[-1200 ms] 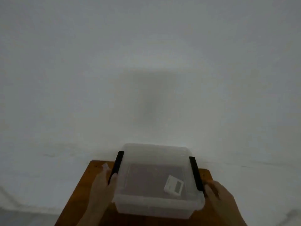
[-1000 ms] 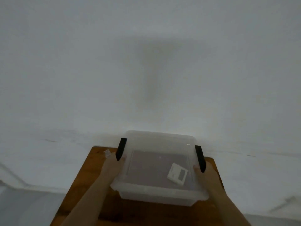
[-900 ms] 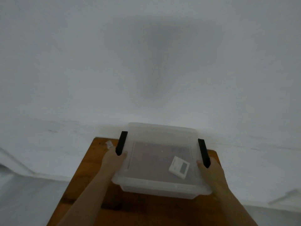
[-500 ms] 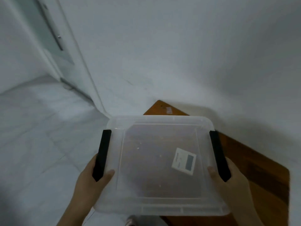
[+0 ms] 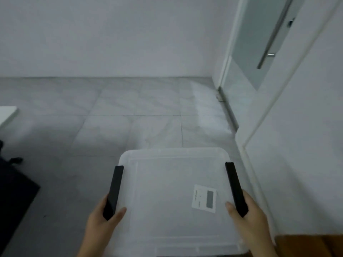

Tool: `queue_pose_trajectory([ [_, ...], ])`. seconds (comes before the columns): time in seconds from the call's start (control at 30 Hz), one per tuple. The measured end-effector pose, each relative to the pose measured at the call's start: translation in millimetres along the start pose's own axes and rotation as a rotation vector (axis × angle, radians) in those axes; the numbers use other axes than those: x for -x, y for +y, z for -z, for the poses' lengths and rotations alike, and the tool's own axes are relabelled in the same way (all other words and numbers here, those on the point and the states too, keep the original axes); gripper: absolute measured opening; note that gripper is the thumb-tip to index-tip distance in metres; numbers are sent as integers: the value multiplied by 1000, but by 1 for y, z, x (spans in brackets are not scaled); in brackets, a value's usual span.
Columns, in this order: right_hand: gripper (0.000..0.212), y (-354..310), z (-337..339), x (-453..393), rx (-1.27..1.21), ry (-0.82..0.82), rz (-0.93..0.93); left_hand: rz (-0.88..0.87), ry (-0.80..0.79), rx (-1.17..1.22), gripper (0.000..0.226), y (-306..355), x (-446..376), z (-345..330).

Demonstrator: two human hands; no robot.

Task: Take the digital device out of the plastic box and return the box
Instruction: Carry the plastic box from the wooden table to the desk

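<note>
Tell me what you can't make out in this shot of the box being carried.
Head view only:
- Digital device: its markings are too small and hazy behind the frosted lid of the plastic box.
- Box's near edge: cut off by the bottom of the frame.
- Left hand and right hand: fingers hidden under the box.
- Dark object at left: cropped, unidentifiable.

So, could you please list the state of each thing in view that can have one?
plastic box: lid on, held off the floor by both hands
black latches: down against the lid, one on each side
digital device: inside the box, lying flat, screen up
left hand: gripping the box's left side
right hand: gripping the box's right side
door: cannot tell if fully shut
</note>
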State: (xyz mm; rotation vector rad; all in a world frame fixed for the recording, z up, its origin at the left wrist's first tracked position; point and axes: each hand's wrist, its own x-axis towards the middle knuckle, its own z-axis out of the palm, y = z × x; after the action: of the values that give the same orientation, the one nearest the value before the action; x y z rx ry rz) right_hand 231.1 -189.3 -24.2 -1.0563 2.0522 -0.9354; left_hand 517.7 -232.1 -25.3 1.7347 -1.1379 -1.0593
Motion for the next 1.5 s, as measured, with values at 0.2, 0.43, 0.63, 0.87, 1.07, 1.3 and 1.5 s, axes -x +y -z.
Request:
queue_pose_trajectory([
  [0.2,51,-76,-85,-84,-10,-105,43,30,123,46,55,3,-106,39],
  [0.43,48,-141,-156,-233,51,-129,49,89,154,92,54,18,-261,13],
  [0.63,49,-236,-225,-398,28,-153,119,88,285,111,53,75,-426,-4],
  [0.87,49,-346,-320,-543,71,-298,152,200,442,140,55,115,-581,6],
  [1.07,48,-443,-437,-669,116,-389,231,266,518,173,54,123,-744,31],
  [1.3,52,-583,-561,-787,163,-446,317,193,568,234,53,166,-936,95],
  [1.5,51,-678,-686,-873,207,-643,389,313,653,241,53,153,-1066,140],
])
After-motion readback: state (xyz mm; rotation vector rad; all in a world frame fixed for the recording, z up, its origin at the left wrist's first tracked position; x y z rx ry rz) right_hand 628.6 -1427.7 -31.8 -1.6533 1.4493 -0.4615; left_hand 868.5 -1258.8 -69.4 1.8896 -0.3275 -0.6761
